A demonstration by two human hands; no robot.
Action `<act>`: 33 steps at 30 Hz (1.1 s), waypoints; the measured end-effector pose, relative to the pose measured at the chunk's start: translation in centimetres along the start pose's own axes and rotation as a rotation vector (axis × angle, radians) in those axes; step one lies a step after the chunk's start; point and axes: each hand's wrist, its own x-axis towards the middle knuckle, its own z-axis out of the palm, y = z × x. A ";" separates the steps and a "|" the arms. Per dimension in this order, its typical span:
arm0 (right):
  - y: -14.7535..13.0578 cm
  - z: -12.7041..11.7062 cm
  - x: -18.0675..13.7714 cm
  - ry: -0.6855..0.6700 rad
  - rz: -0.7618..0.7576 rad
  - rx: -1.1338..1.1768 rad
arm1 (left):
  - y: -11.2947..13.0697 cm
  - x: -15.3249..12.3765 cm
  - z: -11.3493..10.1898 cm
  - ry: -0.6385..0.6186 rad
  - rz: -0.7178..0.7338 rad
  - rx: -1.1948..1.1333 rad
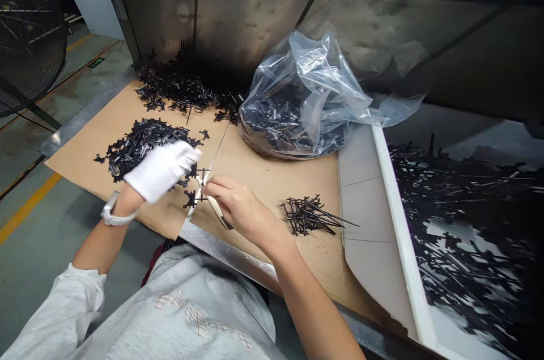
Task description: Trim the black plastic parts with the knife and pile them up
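My left hand [161, 170], in a white glove, is closed round a black moulded plastic piece [193, 184] with small parts branching off it. My bare right hand [238, 207] grips a thin metal cutting tool [212, 204] whose tip touches that piece. Both hands meet over the cardboard sheet [263, 178], near its front edge. A heap of small black plastic parts [140, 142] lies just behind my left hand. To the right of my right hand sits a small bundle of thin black sticks [308, 215].
A bigger heap of black plastic pieces [178, 85] lies at the back of the cardboard. A clear plastic bag [306, 102] holds more black parts. A white-edged bin [467, 218] of black scrap stands at the right. A fan guard [29, 37] is at far left.
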 end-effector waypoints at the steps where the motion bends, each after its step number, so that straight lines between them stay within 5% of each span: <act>1: -0.2 0.0 0.1 -0.008 -0.012 0.006 | 1.0 -0.4 0.9 -0.049 0.002 0.014; 3: -0.5 0.3 0.0 0.003 -0.029 -0.002 | 2.6 -1.1 2.6 -0.047 -0.141 0.131; 8: -1.2 1.8 -0.4 0.090 -0.017 -0.070 | 3.7 -2.6 5.1 0.199 -0.491 0.246; 13: -1.8 2.8 -0.6 0.175 -0.034 -0.068 | 2.7 -2.7 6.4 0.512 -0.517 -0.058; 16: -1.8 3.0 -0.7 0.255 -0.018 0.010 | 2.7 -2.1 6.6 0.583 -0.444 -0.448; 19: -1.5 3.3 -1.0 0.381 0.069 0.268 | 3.7 -1.9 6.2 0.512 -0.446 -0.844; 24: -1.7 3.7 -2.1 0.599 0.275 0.559 | 5.4 -1.9 5.9 0.137 -0.613 -1.328; 26: -1.5 3.0 -3.0 0.706 0.304 0.463 | 5.2 -1.5 5.8 0.227 -0.600 -1.252; 29: -0.3 0.5 -5.5 0.758 0.313 0.201 | 3.4 -0.2 4.5 0.441 -0.525 -0.653; 30: 0.3 -0.6 -6.6 0.768 0.346 0.128 | 2.5 0.4 3.6 0.437 -0.452 -0.348; 33: 2.5 -3.3 -10.0 0.863 0.570 0.073 | -0.5 2.5 0.9 0.439 -0.424 -0.085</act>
